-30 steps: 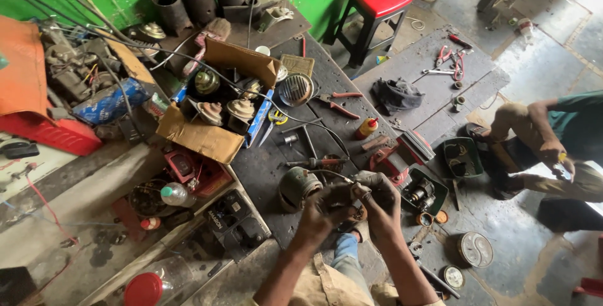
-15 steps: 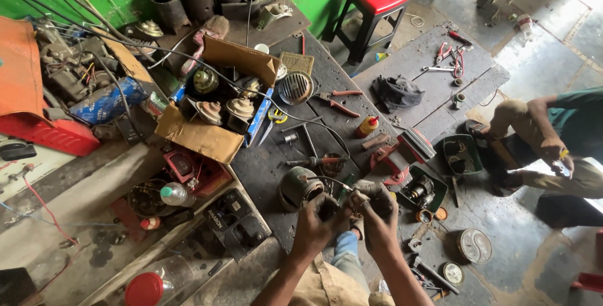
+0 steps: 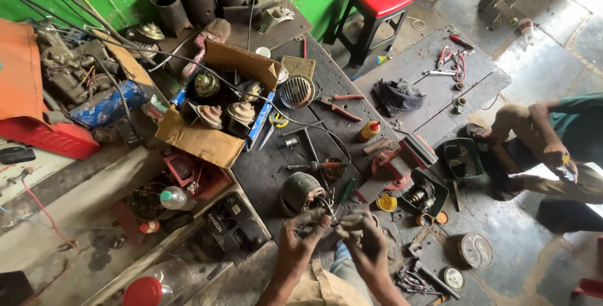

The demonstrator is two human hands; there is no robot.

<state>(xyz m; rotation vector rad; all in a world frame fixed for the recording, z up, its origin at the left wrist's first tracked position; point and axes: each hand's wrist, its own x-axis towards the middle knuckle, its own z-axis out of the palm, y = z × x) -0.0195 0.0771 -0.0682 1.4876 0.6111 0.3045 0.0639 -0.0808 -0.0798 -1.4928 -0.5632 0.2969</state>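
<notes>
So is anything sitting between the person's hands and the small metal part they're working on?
Nothing visible does. The left hand and right hand both already touch the small metal part, held up between their fingertips in front of the round motor housing on the dark work board. The grip itself is too small to make out.

Soft even daylight, sharp centre, wide-angle bending at edges.

An open brown cardboard box (image 3: 207, 139) sits ahead of me on the dark bench, flaps spread, with a blue carton (image 3: 256, 131) touching its right side. Farther left lies a blue printed wrapper (image 3: 108, 106); a red-capped yellow bottle (image 3: 368, 131) stands to the right.
</notes>
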